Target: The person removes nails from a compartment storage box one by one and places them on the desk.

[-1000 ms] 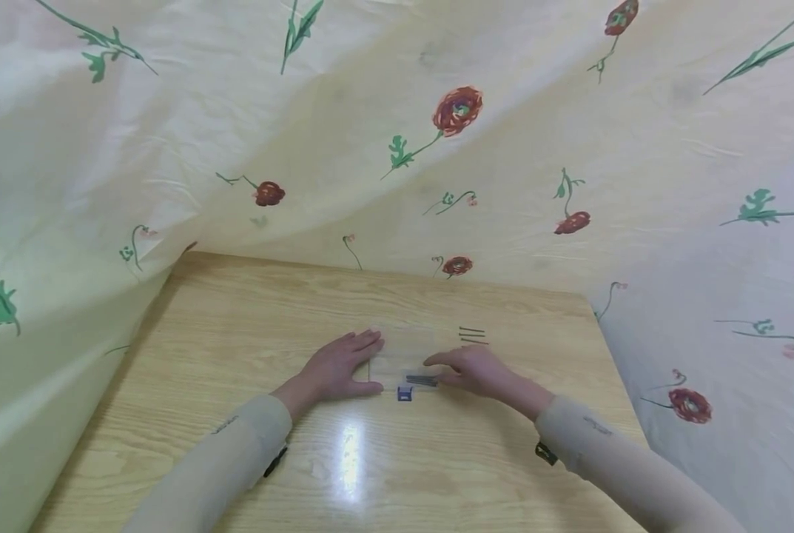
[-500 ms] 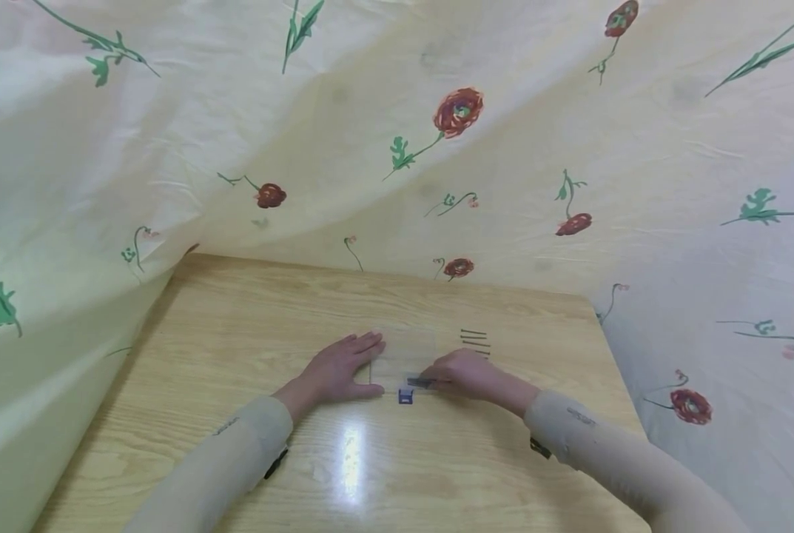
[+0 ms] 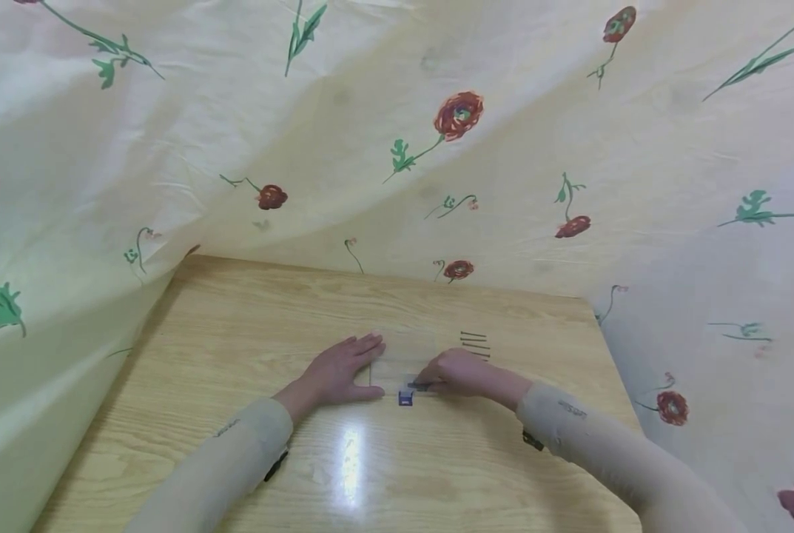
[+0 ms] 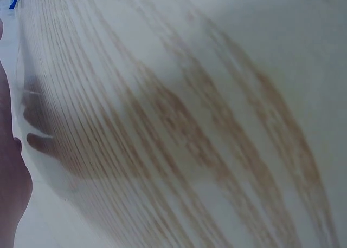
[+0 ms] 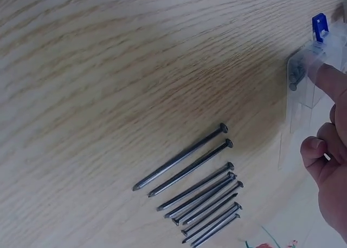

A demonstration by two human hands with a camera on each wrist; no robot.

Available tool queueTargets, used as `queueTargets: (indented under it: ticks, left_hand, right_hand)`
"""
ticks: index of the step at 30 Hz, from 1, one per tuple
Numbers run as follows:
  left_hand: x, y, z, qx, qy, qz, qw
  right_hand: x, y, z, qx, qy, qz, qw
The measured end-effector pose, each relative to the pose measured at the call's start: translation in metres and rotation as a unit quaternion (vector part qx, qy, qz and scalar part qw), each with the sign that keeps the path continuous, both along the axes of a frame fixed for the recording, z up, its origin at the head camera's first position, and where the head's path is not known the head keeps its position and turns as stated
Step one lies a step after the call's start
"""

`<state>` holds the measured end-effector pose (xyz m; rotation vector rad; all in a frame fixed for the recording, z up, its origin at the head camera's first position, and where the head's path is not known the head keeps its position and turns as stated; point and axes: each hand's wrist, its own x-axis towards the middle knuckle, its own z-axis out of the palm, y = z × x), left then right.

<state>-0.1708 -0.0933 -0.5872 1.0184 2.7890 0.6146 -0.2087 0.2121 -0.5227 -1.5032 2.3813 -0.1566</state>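
Observation:
A clear plastic box (image 3: 403, 344) with a blue latch (image 3: 405, 399) lies in the middle of the table. My left hand (image 3: 337, 370) rests along its left edge with the fingers straight; only part of that hand shows in the left wrist view. At the front of the box, my right hand (image 3: 459, 371) reaches into a compartment and pinches at the nails (image 5: 295, 77) there. The thumb lies against them in the right wrist view, and other fingers curl in toward the palm. The hand hides part of the nails in the head view.
Several loose nails (image 5: 190, 156) lie side by side on the wooden table (image 3: 250, 311), to the right of the box. A flowered cloth (image 3: 343, 133) hangs behind the table and along both sides. Light glares off the table near the front.
My right hand has moved left over the nails in the box, and its spread fingers have drawn together on them. More of the loose nails show behind it. The left hand stays put.

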Motion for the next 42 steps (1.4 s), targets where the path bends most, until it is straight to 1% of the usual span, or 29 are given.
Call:
queueTargets:
  ticks: [3, 7, 12, 17, 21, 26, 32, 36, 42]
  left_hand:
    - [0.0, 0.002, 0.0, 0.004, -0.001, 0.001, 1.0]
    - [0.0, 0.004, 0.001, 0.001, -0.002, 0.002, 1.0]
    - [0.001, 0.005, 0.001, -0.005, 0.003, 0.007, 1.0]
    - [0.002, 0.001, 0.002, 0.004, -0.007, 0.008, 0.9999]
    - [0.001, -0.001, 0.003, 0.004, -0.009, 0.007, 0.9999]
    - [-0.002, -0.002, 0.004, 0.006, -0.004, 0.003, 1.0]
    - [-0.003, -0.001, 0.003, -0.004, -0.002, 0.0, 1.0]
    - [-0.003, -0.001, 0.003, -0.009, -0.003, 0.0, 1.0]
    - [-0.003, -0.002, 0.004, -0.016, -0.002, -0.001, 0.9999]
  right_hand:
    - [-0.001, 0.0, -0.003, -0.015, 0.007, 0.013, 0.9998]
    - [-0.001, 0.0, -0.003, -0.035, 0.012, 0.021, 0.9991]
    - [-0.001, -0.002, -0.003, -0.029, 0.01, 0.022, 0.9993]
    - [-0.003, -0.006, -0.007, -0.019, 0.009, 0.019, 0.9996]
    - [-0.004, -0.007, -0.008, -0.019, -0.003, 0.005, 0.9998]
    - [-0.005, -0.007, -0.008, -0.034, -0.014, -0.013, 0.9992]
    - [-0.003, -0.004, -0.013, -0.046, -0.032, -0.048, 0.9973]
    - [0.0, -0.003, -0.014, -0.06, -0.042, -0.075, 0.9945]
    - [0.003, -0.002, -0.011, -0.103, -0.066, -0.101, 0.9874]
